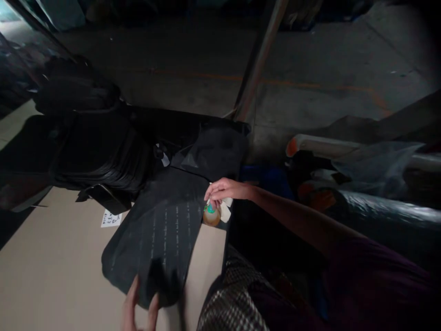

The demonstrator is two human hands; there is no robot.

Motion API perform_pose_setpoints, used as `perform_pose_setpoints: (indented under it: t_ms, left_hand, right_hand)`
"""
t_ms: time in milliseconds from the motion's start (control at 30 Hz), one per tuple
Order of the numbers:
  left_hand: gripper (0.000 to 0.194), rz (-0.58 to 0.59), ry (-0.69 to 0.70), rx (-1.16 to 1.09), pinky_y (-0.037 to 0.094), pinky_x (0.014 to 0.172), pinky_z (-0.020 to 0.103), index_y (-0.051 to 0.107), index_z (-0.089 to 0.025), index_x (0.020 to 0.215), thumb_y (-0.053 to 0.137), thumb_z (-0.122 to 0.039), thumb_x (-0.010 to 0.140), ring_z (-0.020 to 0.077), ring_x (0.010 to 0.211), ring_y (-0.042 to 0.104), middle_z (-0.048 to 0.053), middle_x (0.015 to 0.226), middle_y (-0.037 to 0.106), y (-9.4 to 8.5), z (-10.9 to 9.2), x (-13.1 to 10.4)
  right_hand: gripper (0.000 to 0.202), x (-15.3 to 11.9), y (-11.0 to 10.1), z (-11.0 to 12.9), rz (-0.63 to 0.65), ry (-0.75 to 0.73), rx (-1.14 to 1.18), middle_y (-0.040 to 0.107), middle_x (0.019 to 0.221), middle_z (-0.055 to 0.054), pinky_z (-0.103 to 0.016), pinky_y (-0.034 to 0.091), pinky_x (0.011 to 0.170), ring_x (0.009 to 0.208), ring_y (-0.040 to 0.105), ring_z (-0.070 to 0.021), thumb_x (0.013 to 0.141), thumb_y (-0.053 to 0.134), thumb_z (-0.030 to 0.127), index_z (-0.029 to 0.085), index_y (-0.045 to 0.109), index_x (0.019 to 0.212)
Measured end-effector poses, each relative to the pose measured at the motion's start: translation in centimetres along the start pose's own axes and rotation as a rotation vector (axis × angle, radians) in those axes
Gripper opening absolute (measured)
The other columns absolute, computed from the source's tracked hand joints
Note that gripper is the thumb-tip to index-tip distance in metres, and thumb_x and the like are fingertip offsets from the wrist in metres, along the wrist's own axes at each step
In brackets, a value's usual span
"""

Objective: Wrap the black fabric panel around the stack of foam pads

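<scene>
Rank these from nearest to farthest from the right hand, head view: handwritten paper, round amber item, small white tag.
1. Round amber item, at the right hand.
2. Small white tag, left of the hand and farther back.
3. Handwritten paper, farthest left.

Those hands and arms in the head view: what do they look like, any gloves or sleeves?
No gloves show on the right hand or left hand. The right forearm is bare, below a dark purple sleeve. The left arm is out of view.
</scene>
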State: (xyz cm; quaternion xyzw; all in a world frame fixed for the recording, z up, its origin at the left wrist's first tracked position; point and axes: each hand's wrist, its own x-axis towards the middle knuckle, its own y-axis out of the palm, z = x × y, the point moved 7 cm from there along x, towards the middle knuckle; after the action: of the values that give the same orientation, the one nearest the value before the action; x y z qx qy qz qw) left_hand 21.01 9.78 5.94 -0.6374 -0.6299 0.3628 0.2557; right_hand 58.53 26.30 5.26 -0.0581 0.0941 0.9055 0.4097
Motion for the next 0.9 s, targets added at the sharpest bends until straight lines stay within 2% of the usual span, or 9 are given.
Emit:
perform_pose_setpoints:
  t_ms: [100, 200, 300, 400, 500, 633, 700, 767, 900]
  left_hand:
    - [0.071, 0.24, 0.103, -0.256, 0.048, 0.116, 0.051, 0.034, -0.036, 0.157, 0.063, -0.044, 0.093, 0.028, 0.141, 0.053, 0.007, 0.16, 0.048, 8.3, -7.1, 5.9]
    - [0.092, 0.426, 0.308, -0.337, 0.041, 0.122, 0.05, 0.024, -0.03, 0.162, 0.074, -0.036, 0.085, 0.0291, 0.148, 0.045, 0.012, 0.165, 0.04, 15.6, -14.3, 10.2]
    - [0.064, 0.59, 0.593, -0.2, 0.043, 0.119, 0.053, 0.05, -0.027, 0.15, 0.065, -0.024, 0.088, 0.0302, 0.137, 0.055, 0.011, 0.148, 0.059, 19.8, -18.2, 10.7]
    - [0.037, 0.567, 0.634, -0.063, 0.052, 0.109, 0.052, 0.068, -0.027, 0.126, 0.056, -0.019, 0.092, 0.0275, 0.119, 0.066, 0.008, 0.124, 0.073, 20.6, -17.6, 10.6]
    - [0.028, 0.508, 0.563, -0.017, 0.055, 0.105, 0.052, 0.07, -0.027, 0.118, 0.059, -0.021, 0.093, 0.0264, 0.116, 0.067, 0.007, 0.121, 0.074, 20.2, -16.0, 10.3]
    - [0.064, 0.55, 0.488, 0.018, 0.051, 0.113, 0.055, 0.054, -0.031, 0.146, 0.07, -0.021, 0.084, 0.0314, 0.135, 0.057, 0.01, 0.146, 0.061, 20.3, -14.6, 9.6]
    - [0.092, 0.546, 0.482, 0.034, 0.049, 0.117, 0.055, 0.036, -0.031, 0.159, 0.074, -0.015, 0.076, 0.0338, 0.147, 0.045, 0.012, 0.163, 0.043, 19.9, -14.0, 9.5]
    - [0.105, 0.528, 0.549, 0.069, 0.048, 0.117, 0.055, 0.026, -0.031, 0.163, 0.076, -0.012, 0.073, 0.036, 0.153, 0.036, 0.013, 0.17, 0.028, 19.0, -13.0, 9.4]
    - [0.097, 0.429, 0.776, 0.169, 0.052, 0.113, 0.056, 0.029, -0.031, 0.162, 0.075, -0.019, 0.078, 0.0383, 0.15, 0.04, 0.015, 0.167, 0.034, 16.2, -10.2, 9.8]
  right_hand:
    - [0.036, -0.1, 1.4, -0.5, 0.024, 0.011, 0.114, 0.077, 0.091, -0.007, -0.026, 0.054, 0.074, 0.081, 0.071, -0.0145, 0.093, 0.068, 0.038, 0.011, 0.069, 0.117]
    - [0.035, -1.1, 4.2, -0.8, 0.178, 0.06, 0.232, 0.076, 0.084, -0.005, -0.026, 0.055, 0.073, 0.075, 0.071, -0.0139, 0.094, 0.068, 0.04, 0.014, 0.069, 0.118]
    - [0.037, -3.5, 6.3, -1.6, 0.361, 0.162, 0.37, 0.073, 0.07, -0.001, -0.025, 0.054, 0.061, 0.059, 0.067, -0.0144, 0.093, 0.067, 0.048, 0.018, 0.071, 0.115]
    - [0.046, -4.6, 3.9, -2.0, 0.285, 0.132, 0.459, 0.067, 0.058, -0.001, -0.024, 0.047, 0.046, 0.044, 0.058, -0.0141, 0.089, 0.065, 0.058, 0.015, 0.074, 0.104]
    - [0.041, -2.4, -3.6, -1.5, -0.07, 0.013, 0.38, 0.065, 0.058, 0.001, -0.021, 0.042, 0.044, 0.043, 0.054, -0.0107, 0.094, 0.061, 0.051, 0.013, 0.071, 0.106]
    - [0.039, 4.9, -15.3, 1.1, -0.487, -0.175, -0.498, 0.072, 0.124, -0.013, -0.04, 0.053, 0.098, 0.112, 0.068, -0.0224, 0.099, 0.055, 0.033, 0.015, 0.06, 0.134]
    - [0.056, 9.0, -19.2, 1.0, -0.529, -0.155, -0.999, 0.047, 0.158, -0.016, -0.059, 0.031, 0.119, 0.147, 0.041, -0.0328, 0.093, 0.063, 0.023, 0.017, 0.05, 0.147]
    - [0.07, 12.2, -21.7, -0.6, -0.441, -0.096, -1.287, 0.034, 0.166, -0.017, -0.068, 0.018, 0.121, 0.154, 0.025, -0.0379, 0.09, 0.069, 0.021, 0.017, 0.042, 0.154]
    - [0.072, 13.2, -23.8, -3.3, -0.417, 0.02, -1.458, 0.042, 0.159, -0.019, -0.061, 0.032, 0.116, 0.145, 0.037, -0.0387, 0.09, 0.074, 0.028, 0.016, 0.042, 0.154]
